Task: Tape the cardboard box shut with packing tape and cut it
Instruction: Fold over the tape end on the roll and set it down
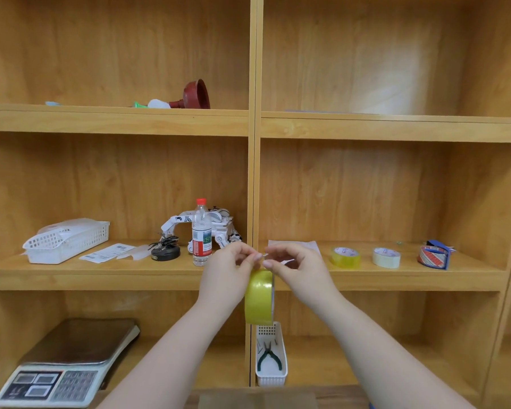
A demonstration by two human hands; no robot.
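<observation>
I hold a yellowish roll of packing tape (259, 296) upright in front of the shelves, seen edge-on. My left hand (230, 267) grips the roll at its top left. My right hand (295, 268) pinches at the top edge of the roll with thumb and forefinger, close to the left fingertips. A strip of brown cardboard box (257, 400) shows at the very bottom edge of the view, mostly cut off.
Wooden shelves (115, 273) fill the view. Three more tape rolls (345, 257) (386, 257) (433, 255) sit at right. A water bottle (201, 233), white basket (67, 240), scale (68, 364) and a narrow bin with pliers (270, 354) stand nearby.
</observation>
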